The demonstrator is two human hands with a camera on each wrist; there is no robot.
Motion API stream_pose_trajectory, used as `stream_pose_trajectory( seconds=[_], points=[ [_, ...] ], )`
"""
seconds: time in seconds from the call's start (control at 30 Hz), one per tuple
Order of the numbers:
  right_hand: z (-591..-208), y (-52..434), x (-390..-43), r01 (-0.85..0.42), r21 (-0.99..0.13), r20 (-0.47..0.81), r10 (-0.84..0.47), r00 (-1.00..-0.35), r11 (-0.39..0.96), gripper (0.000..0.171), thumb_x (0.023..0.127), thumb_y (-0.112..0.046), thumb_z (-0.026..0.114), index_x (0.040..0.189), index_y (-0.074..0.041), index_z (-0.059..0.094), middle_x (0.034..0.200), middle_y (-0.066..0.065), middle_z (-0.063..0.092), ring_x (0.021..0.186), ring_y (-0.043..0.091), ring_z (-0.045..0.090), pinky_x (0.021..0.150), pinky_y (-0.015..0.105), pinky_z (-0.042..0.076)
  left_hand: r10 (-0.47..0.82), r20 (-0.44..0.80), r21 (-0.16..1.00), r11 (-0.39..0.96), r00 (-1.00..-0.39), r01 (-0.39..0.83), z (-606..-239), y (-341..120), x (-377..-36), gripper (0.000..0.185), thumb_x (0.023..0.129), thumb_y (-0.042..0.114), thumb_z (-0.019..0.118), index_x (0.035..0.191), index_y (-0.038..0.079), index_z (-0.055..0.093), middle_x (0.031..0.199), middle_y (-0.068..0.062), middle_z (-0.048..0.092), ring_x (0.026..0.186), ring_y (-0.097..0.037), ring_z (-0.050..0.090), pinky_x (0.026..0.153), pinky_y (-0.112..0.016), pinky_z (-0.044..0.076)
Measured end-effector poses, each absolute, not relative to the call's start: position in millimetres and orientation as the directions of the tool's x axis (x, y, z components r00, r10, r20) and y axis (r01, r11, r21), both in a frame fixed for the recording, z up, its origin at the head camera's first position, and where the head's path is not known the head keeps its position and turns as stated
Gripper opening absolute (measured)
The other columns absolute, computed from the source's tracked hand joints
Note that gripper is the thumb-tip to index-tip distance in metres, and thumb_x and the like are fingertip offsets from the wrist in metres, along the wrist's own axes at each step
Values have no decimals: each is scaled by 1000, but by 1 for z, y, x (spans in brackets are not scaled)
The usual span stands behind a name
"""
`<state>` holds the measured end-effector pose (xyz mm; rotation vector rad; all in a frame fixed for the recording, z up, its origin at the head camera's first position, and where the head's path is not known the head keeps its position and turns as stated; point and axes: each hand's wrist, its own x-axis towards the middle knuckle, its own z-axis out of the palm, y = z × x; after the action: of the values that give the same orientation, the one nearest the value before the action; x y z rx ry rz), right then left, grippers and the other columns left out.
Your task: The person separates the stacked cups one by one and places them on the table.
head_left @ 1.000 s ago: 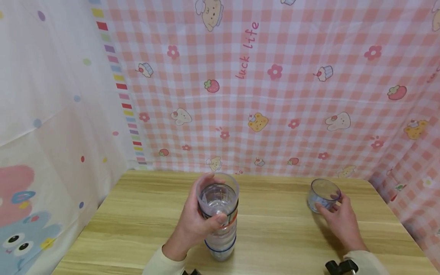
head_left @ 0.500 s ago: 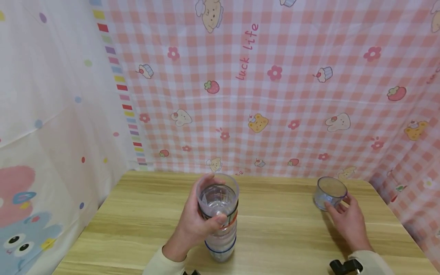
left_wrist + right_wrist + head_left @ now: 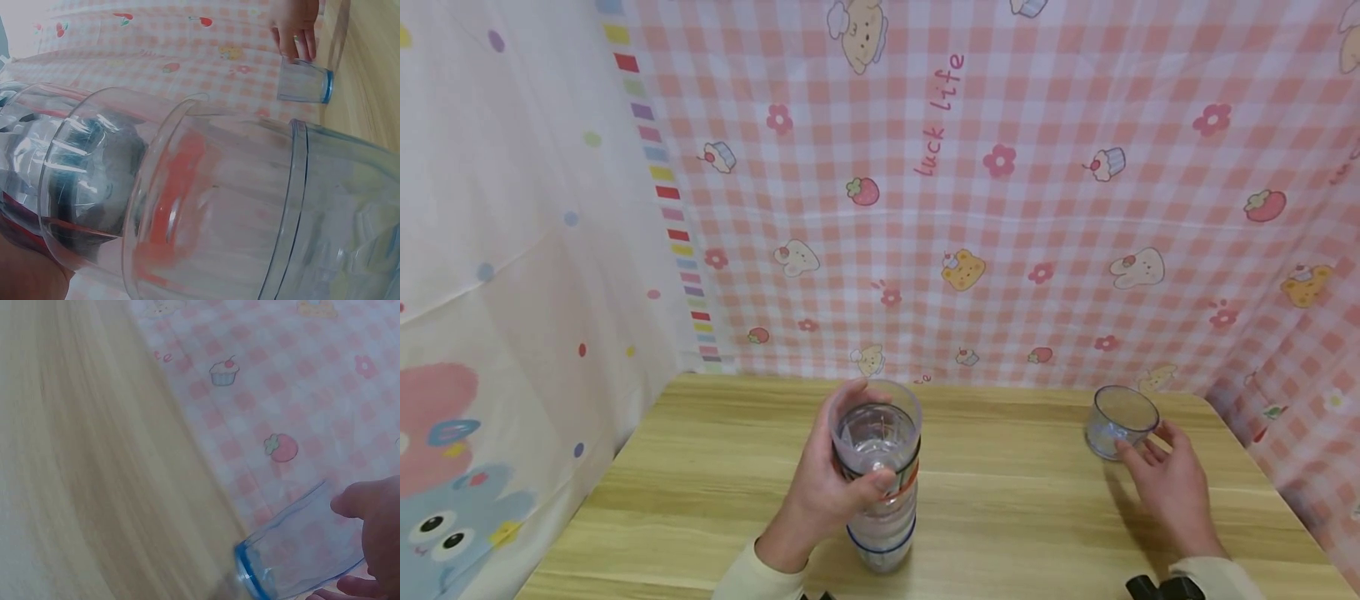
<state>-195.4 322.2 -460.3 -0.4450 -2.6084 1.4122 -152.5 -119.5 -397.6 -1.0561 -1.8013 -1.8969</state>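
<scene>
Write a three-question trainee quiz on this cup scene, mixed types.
1. True or false: the left hand grips the cup stack.
2. Which is right about the single cup? A) it lies on its side B) it stands upright near the table's far right corner C) it sits atop the stack
3. Fill in: the right hand's fingers touch the single ____.

Key: 1 true; 2 B; 3 cup.

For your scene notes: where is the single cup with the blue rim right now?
In the head view, the single cup stands at the table's far right, touched by the right hand, apart from the stack.
</scene>
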Motion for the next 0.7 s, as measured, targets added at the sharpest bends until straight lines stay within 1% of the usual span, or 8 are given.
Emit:
stream_pose_trajectory(
  seconds=[0.1, 0.17, 0.23, 0.33, 0.4, 0.47, 0.53, 0.7],
  points=[
    [-454, 321, -191, 199, -831, -17, 334, -942, 519, 94, 108, -35, 64, 168, 9, 6, 174, 35, 22, 151, 55, 42, 73, -5, 39, 254, 697, 713, -146, -671, 686, -398, -120, -153, 85, 100, 41, 78, 158, 0, 32, 147, -13, 57, 126, -15, 64, 107, -30, 57],
    [-450, 320, -188, 197, -827, -10, 337, -941, 526, 94, 108, -36, 65, 169, 8, 7, 174, 34, 24, 152, 54, 42, 76, -5, 41, 254, 701, 709, -148, -666, 690, -399, -120, -153, 84, 99, 40, 78, 157, -1, 34, 147, -13, 59, 126, -16, 65, 107, -30, 57],
    [-446, 319, -185, 196, -819, 1, 342, -940, 540, 94, 108, -37, 65, 169, 7, 9, 174, 32, 25, 152, 54, 42, 87, 0, 48, 257, 701, 710, -155, -666, 687, -400, -121, -153, 83, 99, 39, 79, 156, -1, 35, 146, -12, 61, 125, -16, 66, 107, -31, 57],
    [-443, 318, -180, 176, -799, 32, 332, -943, 576, 94, 108, -40, 66, 168, 8, 12, 172, 33, 28, 151, 54, 43, 98, 5, 49, 267, 693, 718, -172, -669, 675, -402, -122, -152, 82, 98, 38, 80, 155, -3, 36, 144, -14, 63, 124, -17, 67, 107, -32, 57],
    [-440, 316, -178, 153, -787, 65, 326, -943, 598, 93, 107, -39, 67, 168, 9, 16, 170, 35, 31, 150, 55, 44, 97, 2, 47, 272, 684, 727, -175, -677, 664, -402, -123, -152, 82, 98, 38, 81, 154, -2, 37, 141, -19, 64, 123, -17, 67, 106, -32, 58],
    [-438, 314, -176, 120, -776, 105, 314, -943, 619, 90, 107, -39, 68, 166, 10, 20, 167, 37, 35, 148, 57, 46, 88, -6, 40, 276, 672, 738, -169, -688, 653, -402, -124, -152, 83, 97, 39, 82, 154, -2, 37, 138, -26, 63, 122, -17, 68, 106, -33, 58],
    [-435, 311, -175, 91, -774, 138, 306, -942, 627, 88, 106, -38, 68, 166, 10, 23, 166, 37, 37, 147, 57, 47, 84, -9, 36, 279, 656, 752, -162, -701, 639, -402, -125, -152, 84, 96, 41, 83, 153, -1, 39, 134, -31, 63, 121, -17, 68, 105, -33, 58],
    [-423, 302, -170, 58, -779, 164, 293, -942, 624, 86, 106, -40, 69, 167, 4, 27, 164, 35, 43, 146, 56, 48, 84, -10, 35, 299, 624, 779, -164, -722, 606, -400, -126, -153, 85, 94, 40, 85, 154, 1, 39, 135, -35, 61, 122, -17, 68, 105, -34, 58]
  ],
)
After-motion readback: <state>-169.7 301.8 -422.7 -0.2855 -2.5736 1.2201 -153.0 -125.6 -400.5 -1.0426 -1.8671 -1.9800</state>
